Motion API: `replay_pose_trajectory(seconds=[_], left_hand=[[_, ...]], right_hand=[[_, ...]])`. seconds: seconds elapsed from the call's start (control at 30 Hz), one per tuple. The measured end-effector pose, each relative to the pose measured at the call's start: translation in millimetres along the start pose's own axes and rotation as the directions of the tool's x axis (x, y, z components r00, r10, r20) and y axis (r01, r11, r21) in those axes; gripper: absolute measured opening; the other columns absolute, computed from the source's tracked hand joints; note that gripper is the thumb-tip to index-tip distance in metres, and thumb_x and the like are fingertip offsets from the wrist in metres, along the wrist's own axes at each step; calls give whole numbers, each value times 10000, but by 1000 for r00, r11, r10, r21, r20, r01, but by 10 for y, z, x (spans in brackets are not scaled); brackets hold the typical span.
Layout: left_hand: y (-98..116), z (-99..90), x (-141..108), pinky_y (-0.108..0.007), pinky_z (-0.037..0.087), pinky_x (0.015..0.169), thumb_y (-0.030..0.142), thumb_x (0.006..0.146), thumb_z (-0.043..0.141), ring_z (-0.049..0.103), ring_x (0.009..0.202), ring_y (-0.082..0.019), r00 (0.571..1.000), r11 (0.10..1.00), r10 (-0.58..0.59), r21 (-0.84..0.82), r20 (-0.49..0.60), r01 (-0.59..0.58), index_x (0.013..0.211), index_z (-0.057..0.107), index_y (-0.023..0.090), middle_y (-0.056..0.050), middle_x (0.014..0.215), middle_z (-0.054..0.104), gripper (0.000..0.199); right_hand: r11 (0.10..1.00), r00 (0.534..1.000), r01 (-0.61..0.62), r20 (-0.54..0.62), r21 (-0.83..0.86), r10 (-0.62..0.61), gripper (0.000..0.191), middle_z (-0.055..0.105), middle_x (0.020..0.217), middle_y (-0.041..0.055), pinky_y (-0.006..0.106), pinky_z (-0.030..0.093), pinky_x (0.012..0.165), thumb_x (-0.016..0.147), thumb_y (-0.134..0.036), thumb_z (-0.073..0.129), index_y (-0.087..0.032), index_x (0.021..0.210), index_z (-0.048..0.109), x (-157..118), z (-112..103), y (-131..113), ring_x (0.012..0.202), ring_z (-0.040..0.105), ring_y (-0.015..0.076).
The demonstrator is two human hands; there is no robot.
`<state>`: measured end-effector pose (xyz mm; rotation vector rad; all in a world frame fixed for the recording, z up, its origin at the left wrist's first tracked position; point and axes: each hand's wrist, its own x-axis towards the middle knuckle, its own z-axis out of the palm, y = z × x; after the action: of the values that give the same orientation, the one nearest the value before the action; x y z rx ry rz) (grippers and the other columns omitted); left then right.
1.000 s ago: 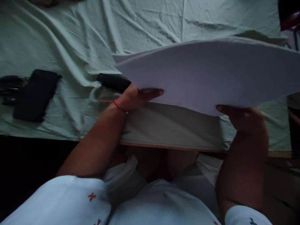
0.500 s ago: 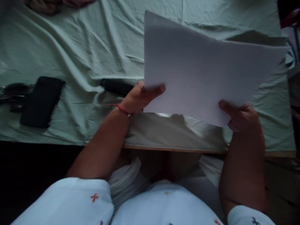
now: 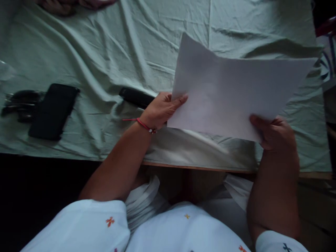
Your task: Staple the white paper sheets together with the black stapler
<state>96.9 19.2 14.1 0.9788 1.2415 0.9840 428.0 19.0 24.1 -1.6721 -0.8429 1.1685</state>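
Observation:
A white sheet of paper is held up over the near side of the cloth-covered table, bent along a soft crease left of its middle. My left hand grips its left edge, thumb on the face towards me and fingers behind. At the lower right corner my right hand pinches it the same way, its fingers mostly hidden. Whether it is one sheet or more I cannot tell. Just left of my left hand lies a black elongated object, partly covered by that hand.
On the pale green tablecloth, at left, lie a black smartphone and dark eyeglasses or sunglasses beside it. Bunched dark fabric sits at the far left. The table's wooden front edge runs close to my body.
The paper's upper left part has dropped towards me and bent more, its left edge shifting right. Both hands keep their grip. The whole view has shifted slightly.

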Motion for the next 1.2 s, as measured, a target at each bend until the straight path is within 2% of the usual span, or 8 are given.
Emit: replay_pose_trajectory(seconds=[0.1, 0.23, 0.43, 0.6, 0.7, 0.73, 0.93, 1.2], left_hand=[[-6, 30, -39, -244, 459, 541, 427, 970, 669, 561, 596, -124, 975, 959, 206, 214, -82, -185, 701, 636, 196, 1, 647, 607, 355], [-3, 81, -113, -262, 474, 618, 388, 963, 688, 592, 647, -127, 875, 860, 429, 398, -225, -320, 852, 693, 206, 5, 723, 676, 213], [64, 47, -201, -287, 487, 610, 329, 1039, 580, 646, 646, -116, 736, 829, 544, 396, -404, -395, 904, 670, 222, 3, 822, 753, 194], [153, -121, -171, -290, 392, 519, 171, 1030, 546, 629, 590, -96, 487, 702, 710, 459, -509, -544, 875, 664, 177, 13, 731, 700, 195], [199, -344, -71, -249, 477, 627, 101, 1024, 516, 696, 684, -84, 346, 637, 769, 595, -538, -491, 900, 633, 158, 21, 797, 696, 180], [208, -418, -31, -222, 493, 680, 57, 1020, 490, 696, 695, -61, 331, 647, 762, 625, -557, -437, 890, 614, 158, 37, 811, 689, 206], [183, -575, 104, -220, 492, 695, -56, 967, 433, 677, 665, -59, 429, 811, 581, 451, -691, -372, 831, 569, 164, 51, 782, 648, 292], [172, -619, 94, -212, 485, 717, -90, 931, 460, 653, 689, -41, 448, 809, 588, 479, -674, -341, 845, 575, 170, 81, 748, 622, 297]], right_hand=[[995, 997, -37, -76, -90, 30, 464, 761, 831, 42, 284, 523, 546, 387, -366, 997, -208, 760, 772, 43, -48, 6, 630, 633, 149], [990, 995, -27, -97, -139, 13, 388, 758, 811, 41, 283, 510, 536, 425, -347, 975, -214, 727, 771, 13, -69, -38, 629, 630, 153], [990, 996, -11, -84, -138, 0, 321, 753, 779, 29, 262, 494, 513, 433, -326, 952, -229, 674, 764, -69, -14, -96, 609, 606, 136], [994, 993, -75, -94, -74, 68, 367, 746, 762, 30, 265, 503, 505, 373, -301, 964, -221, 675, 770, -121, 56, -128, 592, 598, 134], [998, 996, -61, -69, -23, 59, 405, 752, 771, 28, 279, 535, 527, 351, -313, 980, -215, 674, 756, -141, 97, -112, 609, 624, 146], [998, 997, -56, -53, -13, 55, 412, 756, 779, 30, 284, 548, 544, 353, -321, 987, -210, 672, 750, -141, 110, -94, 619, 635, 150], [999, 1000, 3, 8, 39, -3, 432, 770, 816, 42, 272, 560, 596, 420, -350, 997, -185, 745, 765, -133, 216, 64, 651, 667, 147], [997, 992, 38, 115, 71, -46, 385, 775, 845, 25, 301, 586, 721, 510, -377, 976, -185, 769, 764, -265, 475, 151, 706, 680, 146]])
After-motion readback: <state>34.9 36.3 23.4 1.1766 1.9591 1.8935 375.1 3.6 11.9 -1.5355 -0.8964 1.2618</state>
